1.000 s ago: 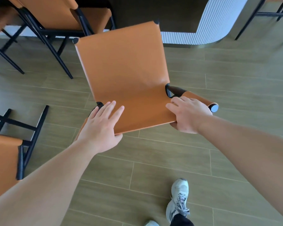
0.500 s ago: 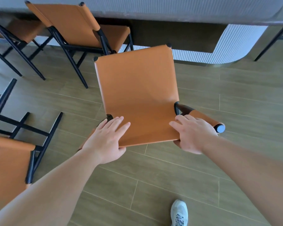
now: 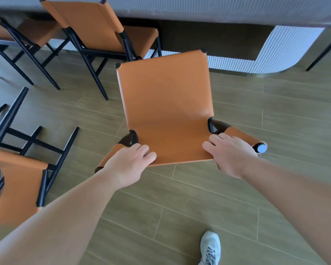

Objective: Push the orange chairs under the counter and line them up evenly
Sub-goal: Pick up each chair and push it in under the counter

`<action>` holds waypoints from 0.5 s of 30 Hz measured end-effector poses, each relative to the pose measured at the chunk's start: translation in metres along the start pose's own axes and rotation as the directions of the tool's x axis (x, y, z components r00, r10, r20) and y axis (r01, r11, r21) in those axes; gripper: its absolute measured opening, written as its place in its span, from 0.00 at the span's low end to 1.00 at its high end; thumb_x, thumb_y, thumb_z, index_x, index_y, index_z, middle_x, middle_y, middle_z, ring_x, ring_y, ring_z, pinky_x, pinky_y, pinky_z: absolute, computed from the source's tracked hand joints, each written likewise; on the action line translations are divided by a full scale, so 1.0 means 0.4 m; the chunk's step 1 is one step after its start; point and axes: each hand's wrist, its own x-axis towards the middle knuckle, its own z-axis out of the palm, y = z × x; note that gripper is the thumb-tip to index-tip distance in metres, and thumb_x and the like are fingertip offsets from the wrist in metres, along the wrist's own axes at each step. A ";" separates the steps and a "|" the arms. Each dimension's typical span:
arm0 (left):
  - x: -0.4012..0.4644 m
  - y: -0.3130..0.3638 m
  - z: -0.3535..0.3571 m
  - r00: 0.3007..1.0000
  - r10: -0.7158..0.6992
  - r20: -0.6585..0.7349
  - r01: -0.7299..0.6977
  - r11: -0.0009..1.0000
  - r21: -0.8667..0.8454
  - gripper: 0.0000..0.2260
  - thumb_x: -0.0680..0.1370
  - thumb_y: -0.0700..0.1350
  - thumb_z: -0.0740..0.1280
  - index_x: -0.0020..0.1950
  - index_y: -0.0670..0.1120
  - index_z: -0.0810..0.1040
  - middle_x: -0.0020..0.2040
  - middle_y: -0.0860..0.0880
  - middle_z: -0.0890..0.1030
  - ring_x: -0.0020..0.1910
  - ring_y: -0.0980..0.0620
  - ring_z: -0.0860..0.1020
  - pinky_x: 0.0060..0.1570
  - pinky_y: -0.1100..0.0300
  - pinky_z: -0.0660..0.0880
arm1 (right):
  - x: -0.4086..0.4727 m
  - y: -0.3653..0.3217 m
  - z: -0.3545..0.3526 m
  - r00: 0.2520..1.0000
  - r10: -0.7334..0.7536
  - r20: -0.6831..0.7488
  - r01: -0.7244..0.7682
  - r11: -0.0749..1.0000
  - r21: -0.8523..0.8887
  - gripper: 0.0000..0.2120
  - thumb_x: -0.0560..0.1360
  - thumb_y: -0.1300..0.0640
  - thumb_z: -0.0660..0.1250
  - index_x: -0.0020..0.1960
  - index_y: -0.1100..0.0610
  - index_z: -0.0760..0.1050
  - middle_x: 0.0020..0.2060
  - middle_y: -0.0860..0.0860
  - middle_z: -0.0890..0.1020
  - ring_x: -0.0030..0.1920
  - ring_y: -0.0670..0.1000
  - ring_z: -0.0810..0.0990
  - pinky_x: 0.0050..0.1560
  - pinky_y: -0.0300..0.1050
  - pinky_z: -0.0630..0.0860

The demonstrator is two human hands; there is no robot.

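Clearly, the task was only partly done at this moment. One orange chair (image 3: 166, 104) stood on the floor (image 3: 256, 188) in front of the counter (image 3: 199, 12), its seat near the dark opening but not yet under it. The person was behind it. The left hand (image 3: 126, 165) lay on the top edge of the backrest at its left corner, with the fingers bent over the edge and close together, gripping it. The right hand (image 3: 229, 152) held the right corner in the same way, its fingers curled over the edge beside the black frame.

To the left, a second chair (image 3: 96, 22) had its seat already partly under the counter, and a third chair (image 3: 17, 29) stood farther left, also near the counter; if these two were in an even line, I could not tell. A fourth chair (image 3: 17, 178) at the lower left was well apart from the counter.

So, in my judgement, the held chair had to be pushed forward, then the fourth chair brought in, and finally all of them lined up.
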 end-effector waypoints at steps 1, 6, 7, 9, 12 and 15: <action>-0.002 0.003 -0.002 1.000 -0.013 0.017 0.013 1.000 -0.003 0.23 0.56 0.25 0.66 0.46 0.44 0.72 0.37 0.48 0.67 0.32 0.48 0.62 0.20 0.55 0.64 | -0.005 -0.005 -0.001 1.000 -0.008 0.007 0.009 1.000 -0.028 0.16 0.74 0.61 0.61 0.59 0.49 0.62 0.50 0.49 0.67 0.48 0.54 0.68 0.44 0.47 0.67; -0.002 0.016 -0.005 0.989 -0.107 0.100 0.112 0.993 -0.042 0.22 0.64 0.25 0.60 0.53 0.45 0.70 0.42 0.48 0.66 0.36 0.46 0.64 0.28 0.52 0.63 | -0.012 -0.021 -0.039 0.995 -0.046 0.086 0.055 0.993 -0.103 0.20 0.72 0.67 0.59 0.60 0.52 0.62 0.50 0.52 0.69 0.46 0.55 0.71 0.46 0.49 0.72; -0.005 0.017 -0.004 0.986 -0.118 0.119 0.124 0.991 -0.044 0.22 0.66 0.26 0.59 0.54 0.46 0.69 0.43 0.48 0.66 0.37 0.47 0.64 0.30 0.52 0.64 | -0.013 -0.027 -0.047 0.993 -0.048 0.112 0.060 0.993 -0.101 0.20 0.72 0.68 0.58 0.60 0.53 0.62 0.49 0.52 0.68 0.46 0.55 0.70 0.45 0.49 0.72; -0.020 0.013 -0.002 0.979 -0.132 0.156 0.142 0.988 -0.054 0.21 0.69 0.27 0.58 0.56 0.48 0.67 0.46 0.49 0.67 0.39 0.47 0.64 0.34 0.51 0.69 | -0.021 -0.047 -0.058 0.987 -0.059 0.146 0.073 0.993 -0.090 0.20 0.71 0.69 0.58 0.60 0.53 0.62 0.47 0.52 0.66 0.44 0.55 0.69 0.43 0.50 0.71; -0.067 -0.010 0.005 0.972 -0.132 0.196 0.145 0.988 -0.056 0.21 0.71 0.28 0.59 0.57 0.49 0.68 0.47 0.50 0.68 0.42 0.48 0.66 0.41 0.50 0.73 | -0.038 -0.110 -0.064 0.982 -0.102 0.161 0.115 0.990 -0.077 0.20 0.71 0.70 0.59 0.58 0.53 0.62 0.44 0.52 0.65 0.41 0.55 0.68 0.40 0.51 0.72; -0.128 -0.046 0.016 0.970 -0.127 0.208 0.137 0.990 -0.037 0.20 0.72 0.29 0.59 0.58 0.49 0.70 0.49 0.51 0.68 0.46 0.48 0.67 0.46 0.51 0.73 | -0.048 -0.190 -0.065 0.976 -0.123 0.181 0.135 0.989 -0.053 0.19 0.72 0.69 0.59 0.60 0.55 0.63 0.44 0.53 0.65 0.39 0.55 0.67 0.36 0.51 0.67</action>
